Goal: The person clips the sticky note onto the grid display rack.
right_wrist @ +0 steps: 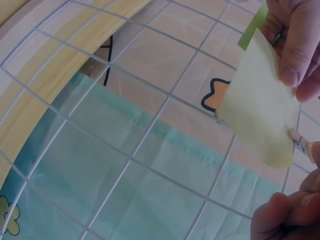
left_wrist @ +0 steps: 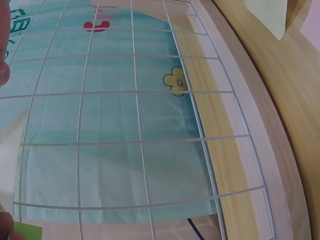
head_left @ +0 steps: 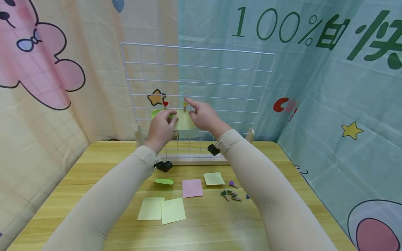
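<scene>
Clipping step, I'd say: my left fingers point(head_left: 169, 112) pinch a pale-yellow square paper note point(head_left: 186, 121) at the white wire grid point(head_left: 198, 48); can't quite tell if my right fingers point(head_left: 193, 102) grip its yellow-topped wooden clip point(head_left: 184, 106). Next, imo: seat it firmly.

The wire grid panel point(head_left: 201, 48) was of thin metal, its rods smooth and pale-coated. The base rail point(head_left: 194, 161) under the panel was of light wood, smooth and matt. On the panel, the pale-yellow sticky note point(head_left: 184, 122) was of smooth, matt paper; the miniature clothespin point(right_wrist: 297, 136) there joined wood with a metal spring. The tabletop point(head_left: 216, 223) beneath the panel showed wood grain with a soft gloss. In front of the panel, the pink sticky note point(head_left: 192, 188) was likewise matt paper. The curtain point(head_left: 213, 24) behind the panel was of thin, creased cloth.
</scene>
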A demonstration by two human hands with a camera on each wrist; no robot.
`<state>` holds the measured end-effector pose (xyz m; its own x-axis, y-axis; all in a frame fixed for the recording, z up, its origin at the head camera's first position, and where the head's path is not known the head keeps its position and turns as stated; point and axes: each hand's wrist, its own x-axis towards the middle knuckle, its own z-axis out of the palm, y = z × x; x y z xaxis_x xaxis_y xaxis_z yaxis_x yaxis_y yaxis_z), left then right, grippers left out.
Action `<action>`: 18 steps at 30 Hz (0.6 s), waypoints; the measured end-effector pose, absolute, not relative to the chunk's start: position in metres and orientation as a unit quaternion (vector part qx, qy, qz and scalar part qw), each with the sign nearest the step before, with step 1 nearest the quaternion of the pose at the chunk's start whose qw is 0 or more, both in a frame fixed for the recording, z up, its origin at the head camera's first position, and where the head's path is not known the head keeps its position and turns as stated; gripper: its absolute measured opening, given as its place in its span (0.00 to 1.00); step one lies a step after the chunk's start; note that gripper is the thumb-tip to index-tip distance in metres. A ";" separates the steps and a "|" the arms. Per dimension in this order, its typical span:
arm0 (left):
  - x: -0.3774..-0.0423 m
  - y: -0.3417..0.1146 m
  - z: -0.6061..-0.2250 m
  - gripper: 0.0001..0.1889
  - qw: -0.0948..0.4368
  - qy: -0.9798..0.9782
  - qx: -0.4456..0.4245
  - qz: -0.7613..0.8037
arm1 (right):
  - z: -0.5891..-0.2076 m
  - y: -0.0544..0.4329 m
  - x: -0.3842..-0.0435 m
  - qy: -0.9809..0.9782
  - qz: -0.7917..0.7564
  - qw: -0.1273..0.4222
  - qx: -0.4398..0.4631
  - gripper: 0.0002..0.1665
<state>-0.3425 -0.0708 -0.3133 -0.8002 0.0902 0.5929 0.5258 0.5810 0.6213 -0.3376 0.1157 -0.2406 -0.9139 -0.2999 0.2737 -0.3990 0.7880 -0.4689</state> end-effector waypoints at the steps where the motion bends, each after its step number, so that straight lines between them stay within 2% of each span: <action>1: -0.342 -0.071 -0.313 0.15 0.261 -0.851 -0.181 -0.418 | -0.241 0.117 -0.337 -0.940 0.269 0.094 0.188 0.35; 18: -0.331 -0.092 -0.316 0.17 0.260 -0.861 -0.213 -0.382 | -0.263 0.160 -0.318 -0.912 0.316 0.128 0.226 0.34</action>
